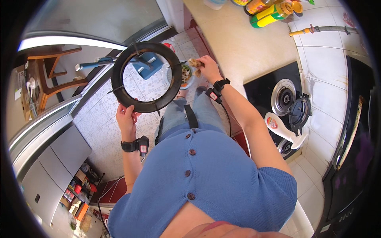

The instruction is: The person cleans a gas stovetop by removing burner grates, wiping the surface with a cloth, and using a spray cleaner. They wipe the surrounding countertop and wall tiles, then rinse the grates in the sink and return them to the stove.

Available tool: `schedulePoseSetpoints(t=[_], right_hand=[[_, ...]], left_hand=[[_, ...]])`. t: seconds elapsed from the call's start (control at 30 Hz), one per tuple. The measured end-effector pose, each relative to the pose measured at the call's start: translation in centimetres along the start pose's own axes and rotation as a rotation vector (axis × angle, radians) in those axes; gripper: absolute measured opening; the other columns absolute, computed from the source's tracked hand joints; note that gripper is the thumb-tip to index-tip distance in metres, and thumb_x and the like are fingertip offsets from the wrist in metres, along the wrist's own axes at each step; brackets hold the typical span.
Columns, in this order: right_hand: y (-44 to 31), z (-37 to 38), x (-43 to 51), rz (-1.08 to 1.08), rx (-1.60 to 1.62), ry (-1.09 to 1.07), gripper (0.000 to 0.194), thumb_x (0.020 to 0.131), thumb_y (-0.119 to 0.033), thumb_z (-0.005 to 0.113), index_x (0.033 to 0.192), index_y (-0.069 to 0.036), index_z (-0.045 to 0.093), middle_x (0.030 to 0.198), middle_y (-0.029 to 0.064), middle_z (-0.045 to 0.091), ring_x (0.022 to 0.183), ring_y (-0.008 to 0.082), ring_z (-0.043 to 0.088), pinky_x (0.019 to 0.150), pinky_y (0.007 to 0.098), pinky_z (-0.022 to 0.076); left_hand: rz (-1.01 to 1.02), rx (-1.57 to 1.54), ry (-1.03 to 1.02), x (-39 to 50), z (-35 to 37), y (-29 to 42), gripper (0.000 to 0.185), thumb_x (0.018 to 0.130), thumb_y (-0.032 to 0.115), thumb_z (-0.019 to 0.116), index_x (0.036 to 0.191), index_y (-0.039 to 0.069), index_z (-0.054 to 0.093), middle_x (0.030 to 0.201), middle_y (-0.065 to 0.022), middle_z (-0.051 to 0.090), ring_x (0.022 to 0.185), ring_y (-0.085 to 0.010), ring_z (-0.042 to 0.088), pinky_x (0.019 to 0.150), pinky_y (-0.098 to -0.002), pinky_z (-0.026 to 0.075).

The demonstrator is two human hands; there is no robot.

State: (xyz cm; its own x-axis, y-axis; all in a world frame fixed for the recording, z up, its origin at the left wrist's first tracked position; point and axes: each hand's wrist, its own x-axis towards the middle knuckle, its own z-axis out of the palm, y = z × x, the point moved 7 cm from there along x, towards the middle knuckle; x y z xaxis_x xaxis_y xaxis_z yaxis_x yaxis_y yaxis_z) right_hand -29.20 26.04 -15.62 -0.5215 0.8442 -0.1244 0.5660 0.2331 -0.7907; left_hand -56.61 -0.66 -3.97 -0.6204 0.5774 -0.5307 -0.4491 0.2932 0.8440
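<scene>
My left hand (128, 115) pinches the lower edge of a black round pan support (118, 71), a ring with short prongs, held up in the air over the floor. Through its open middle, floor tiles show. In the fingers of my right hand (209, 69) is a crumpled brown cloth or paper wad (195, 63), apart from the ring. Below that hand, a round bin (190, 84) on the floor holds food scraps. To the right, a black gas cooktop (259, 84) bears a bare burner (286, 99), another pan support (298, 114) and a white spray bottle (281, 131) lying on its side.
Bottles (268, 16) stand at the back of the beige counter (247, 44). A gas hose (327, 29) runs along the tiled wall. A blue dustpan (150, 64) and a broom-like handle (92, 65) are near the glass sliding door (98, 17). Grey cabinets (64, 154) are at the left.
</scene>
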Motion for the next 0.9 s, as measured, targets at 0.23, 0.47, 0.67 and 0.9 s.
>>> schedulePoseSetpoints(t=[0.23,0.47,0.67,0.9], right_hand=[[-1.8,2.5,-2.1,-0.044,-0.061,-0.021,0.048,0.069,-0.015,0.073,0.116,-0.01,0.063,0.122,0.0156,0.056,0.114,0.0308,0.053,0.1,0.0368,0.041],[-8.0,-10.5,-13.0,0.275,0.405,0.025,0.035,0.083,-0.016,0.065,0.117,-0.006,0.062,0.11,0.0137,0.064,0.096,0.0217,0.063,0.083,0.0314,0.05],[-17.6,-29.1,-34.3,-0.019,0.608,0.791,0.027,0.093,-0.012,0.055,0.117,-0.001,0.058,0.111,0.0154,0.063,0.095,0.0245,0.064,0.082,0.0345,0.0533],[8.9,-34.5,-55.9,0.169,1.053,1.654,0.018,0.093,-0.009,0.053,0.103,0.004,0.059,0.105,0.0159,0.064,0.103,0.0258,0.061,0.096,0.0365,0.0491]], left_hand=[[0.038,0.044,-0.037,0.4,-0.5,1.2,0.019,0.083,-0.001,0.057,0.102,-0.001,0.054,0.098,-0.0152,0.068,0.046,-0.0072,0.052,0.046,-0.0208,0.05],[0.05,0.201,-0.344,0.6,3.6,1.8,0.017,0.084,-0.001,0.055,0.101,0.0,0.056,0.089,-0.0101,0.067,0.048,-0.0045,0.054,0.038,-0.0157,0.041],[0.045,0.237,-0.579,-0.6,9.2,3.9,0.014,0.084,0.001,0.057,0.097,0.002,0.054,0.073,-0.0016,0.058,0.043,-0.0048,0.048,0.041,-0.0188,0.046],[-0.033,0.354,-0.721,-4.6,17.9,0.7,0.024,0.083,0.002,0.057,0.107,0.001,0.054,0.091,-0.0088,0.066,0.049,-0.0053,0.055,0.045,-0.0194,0.053]])
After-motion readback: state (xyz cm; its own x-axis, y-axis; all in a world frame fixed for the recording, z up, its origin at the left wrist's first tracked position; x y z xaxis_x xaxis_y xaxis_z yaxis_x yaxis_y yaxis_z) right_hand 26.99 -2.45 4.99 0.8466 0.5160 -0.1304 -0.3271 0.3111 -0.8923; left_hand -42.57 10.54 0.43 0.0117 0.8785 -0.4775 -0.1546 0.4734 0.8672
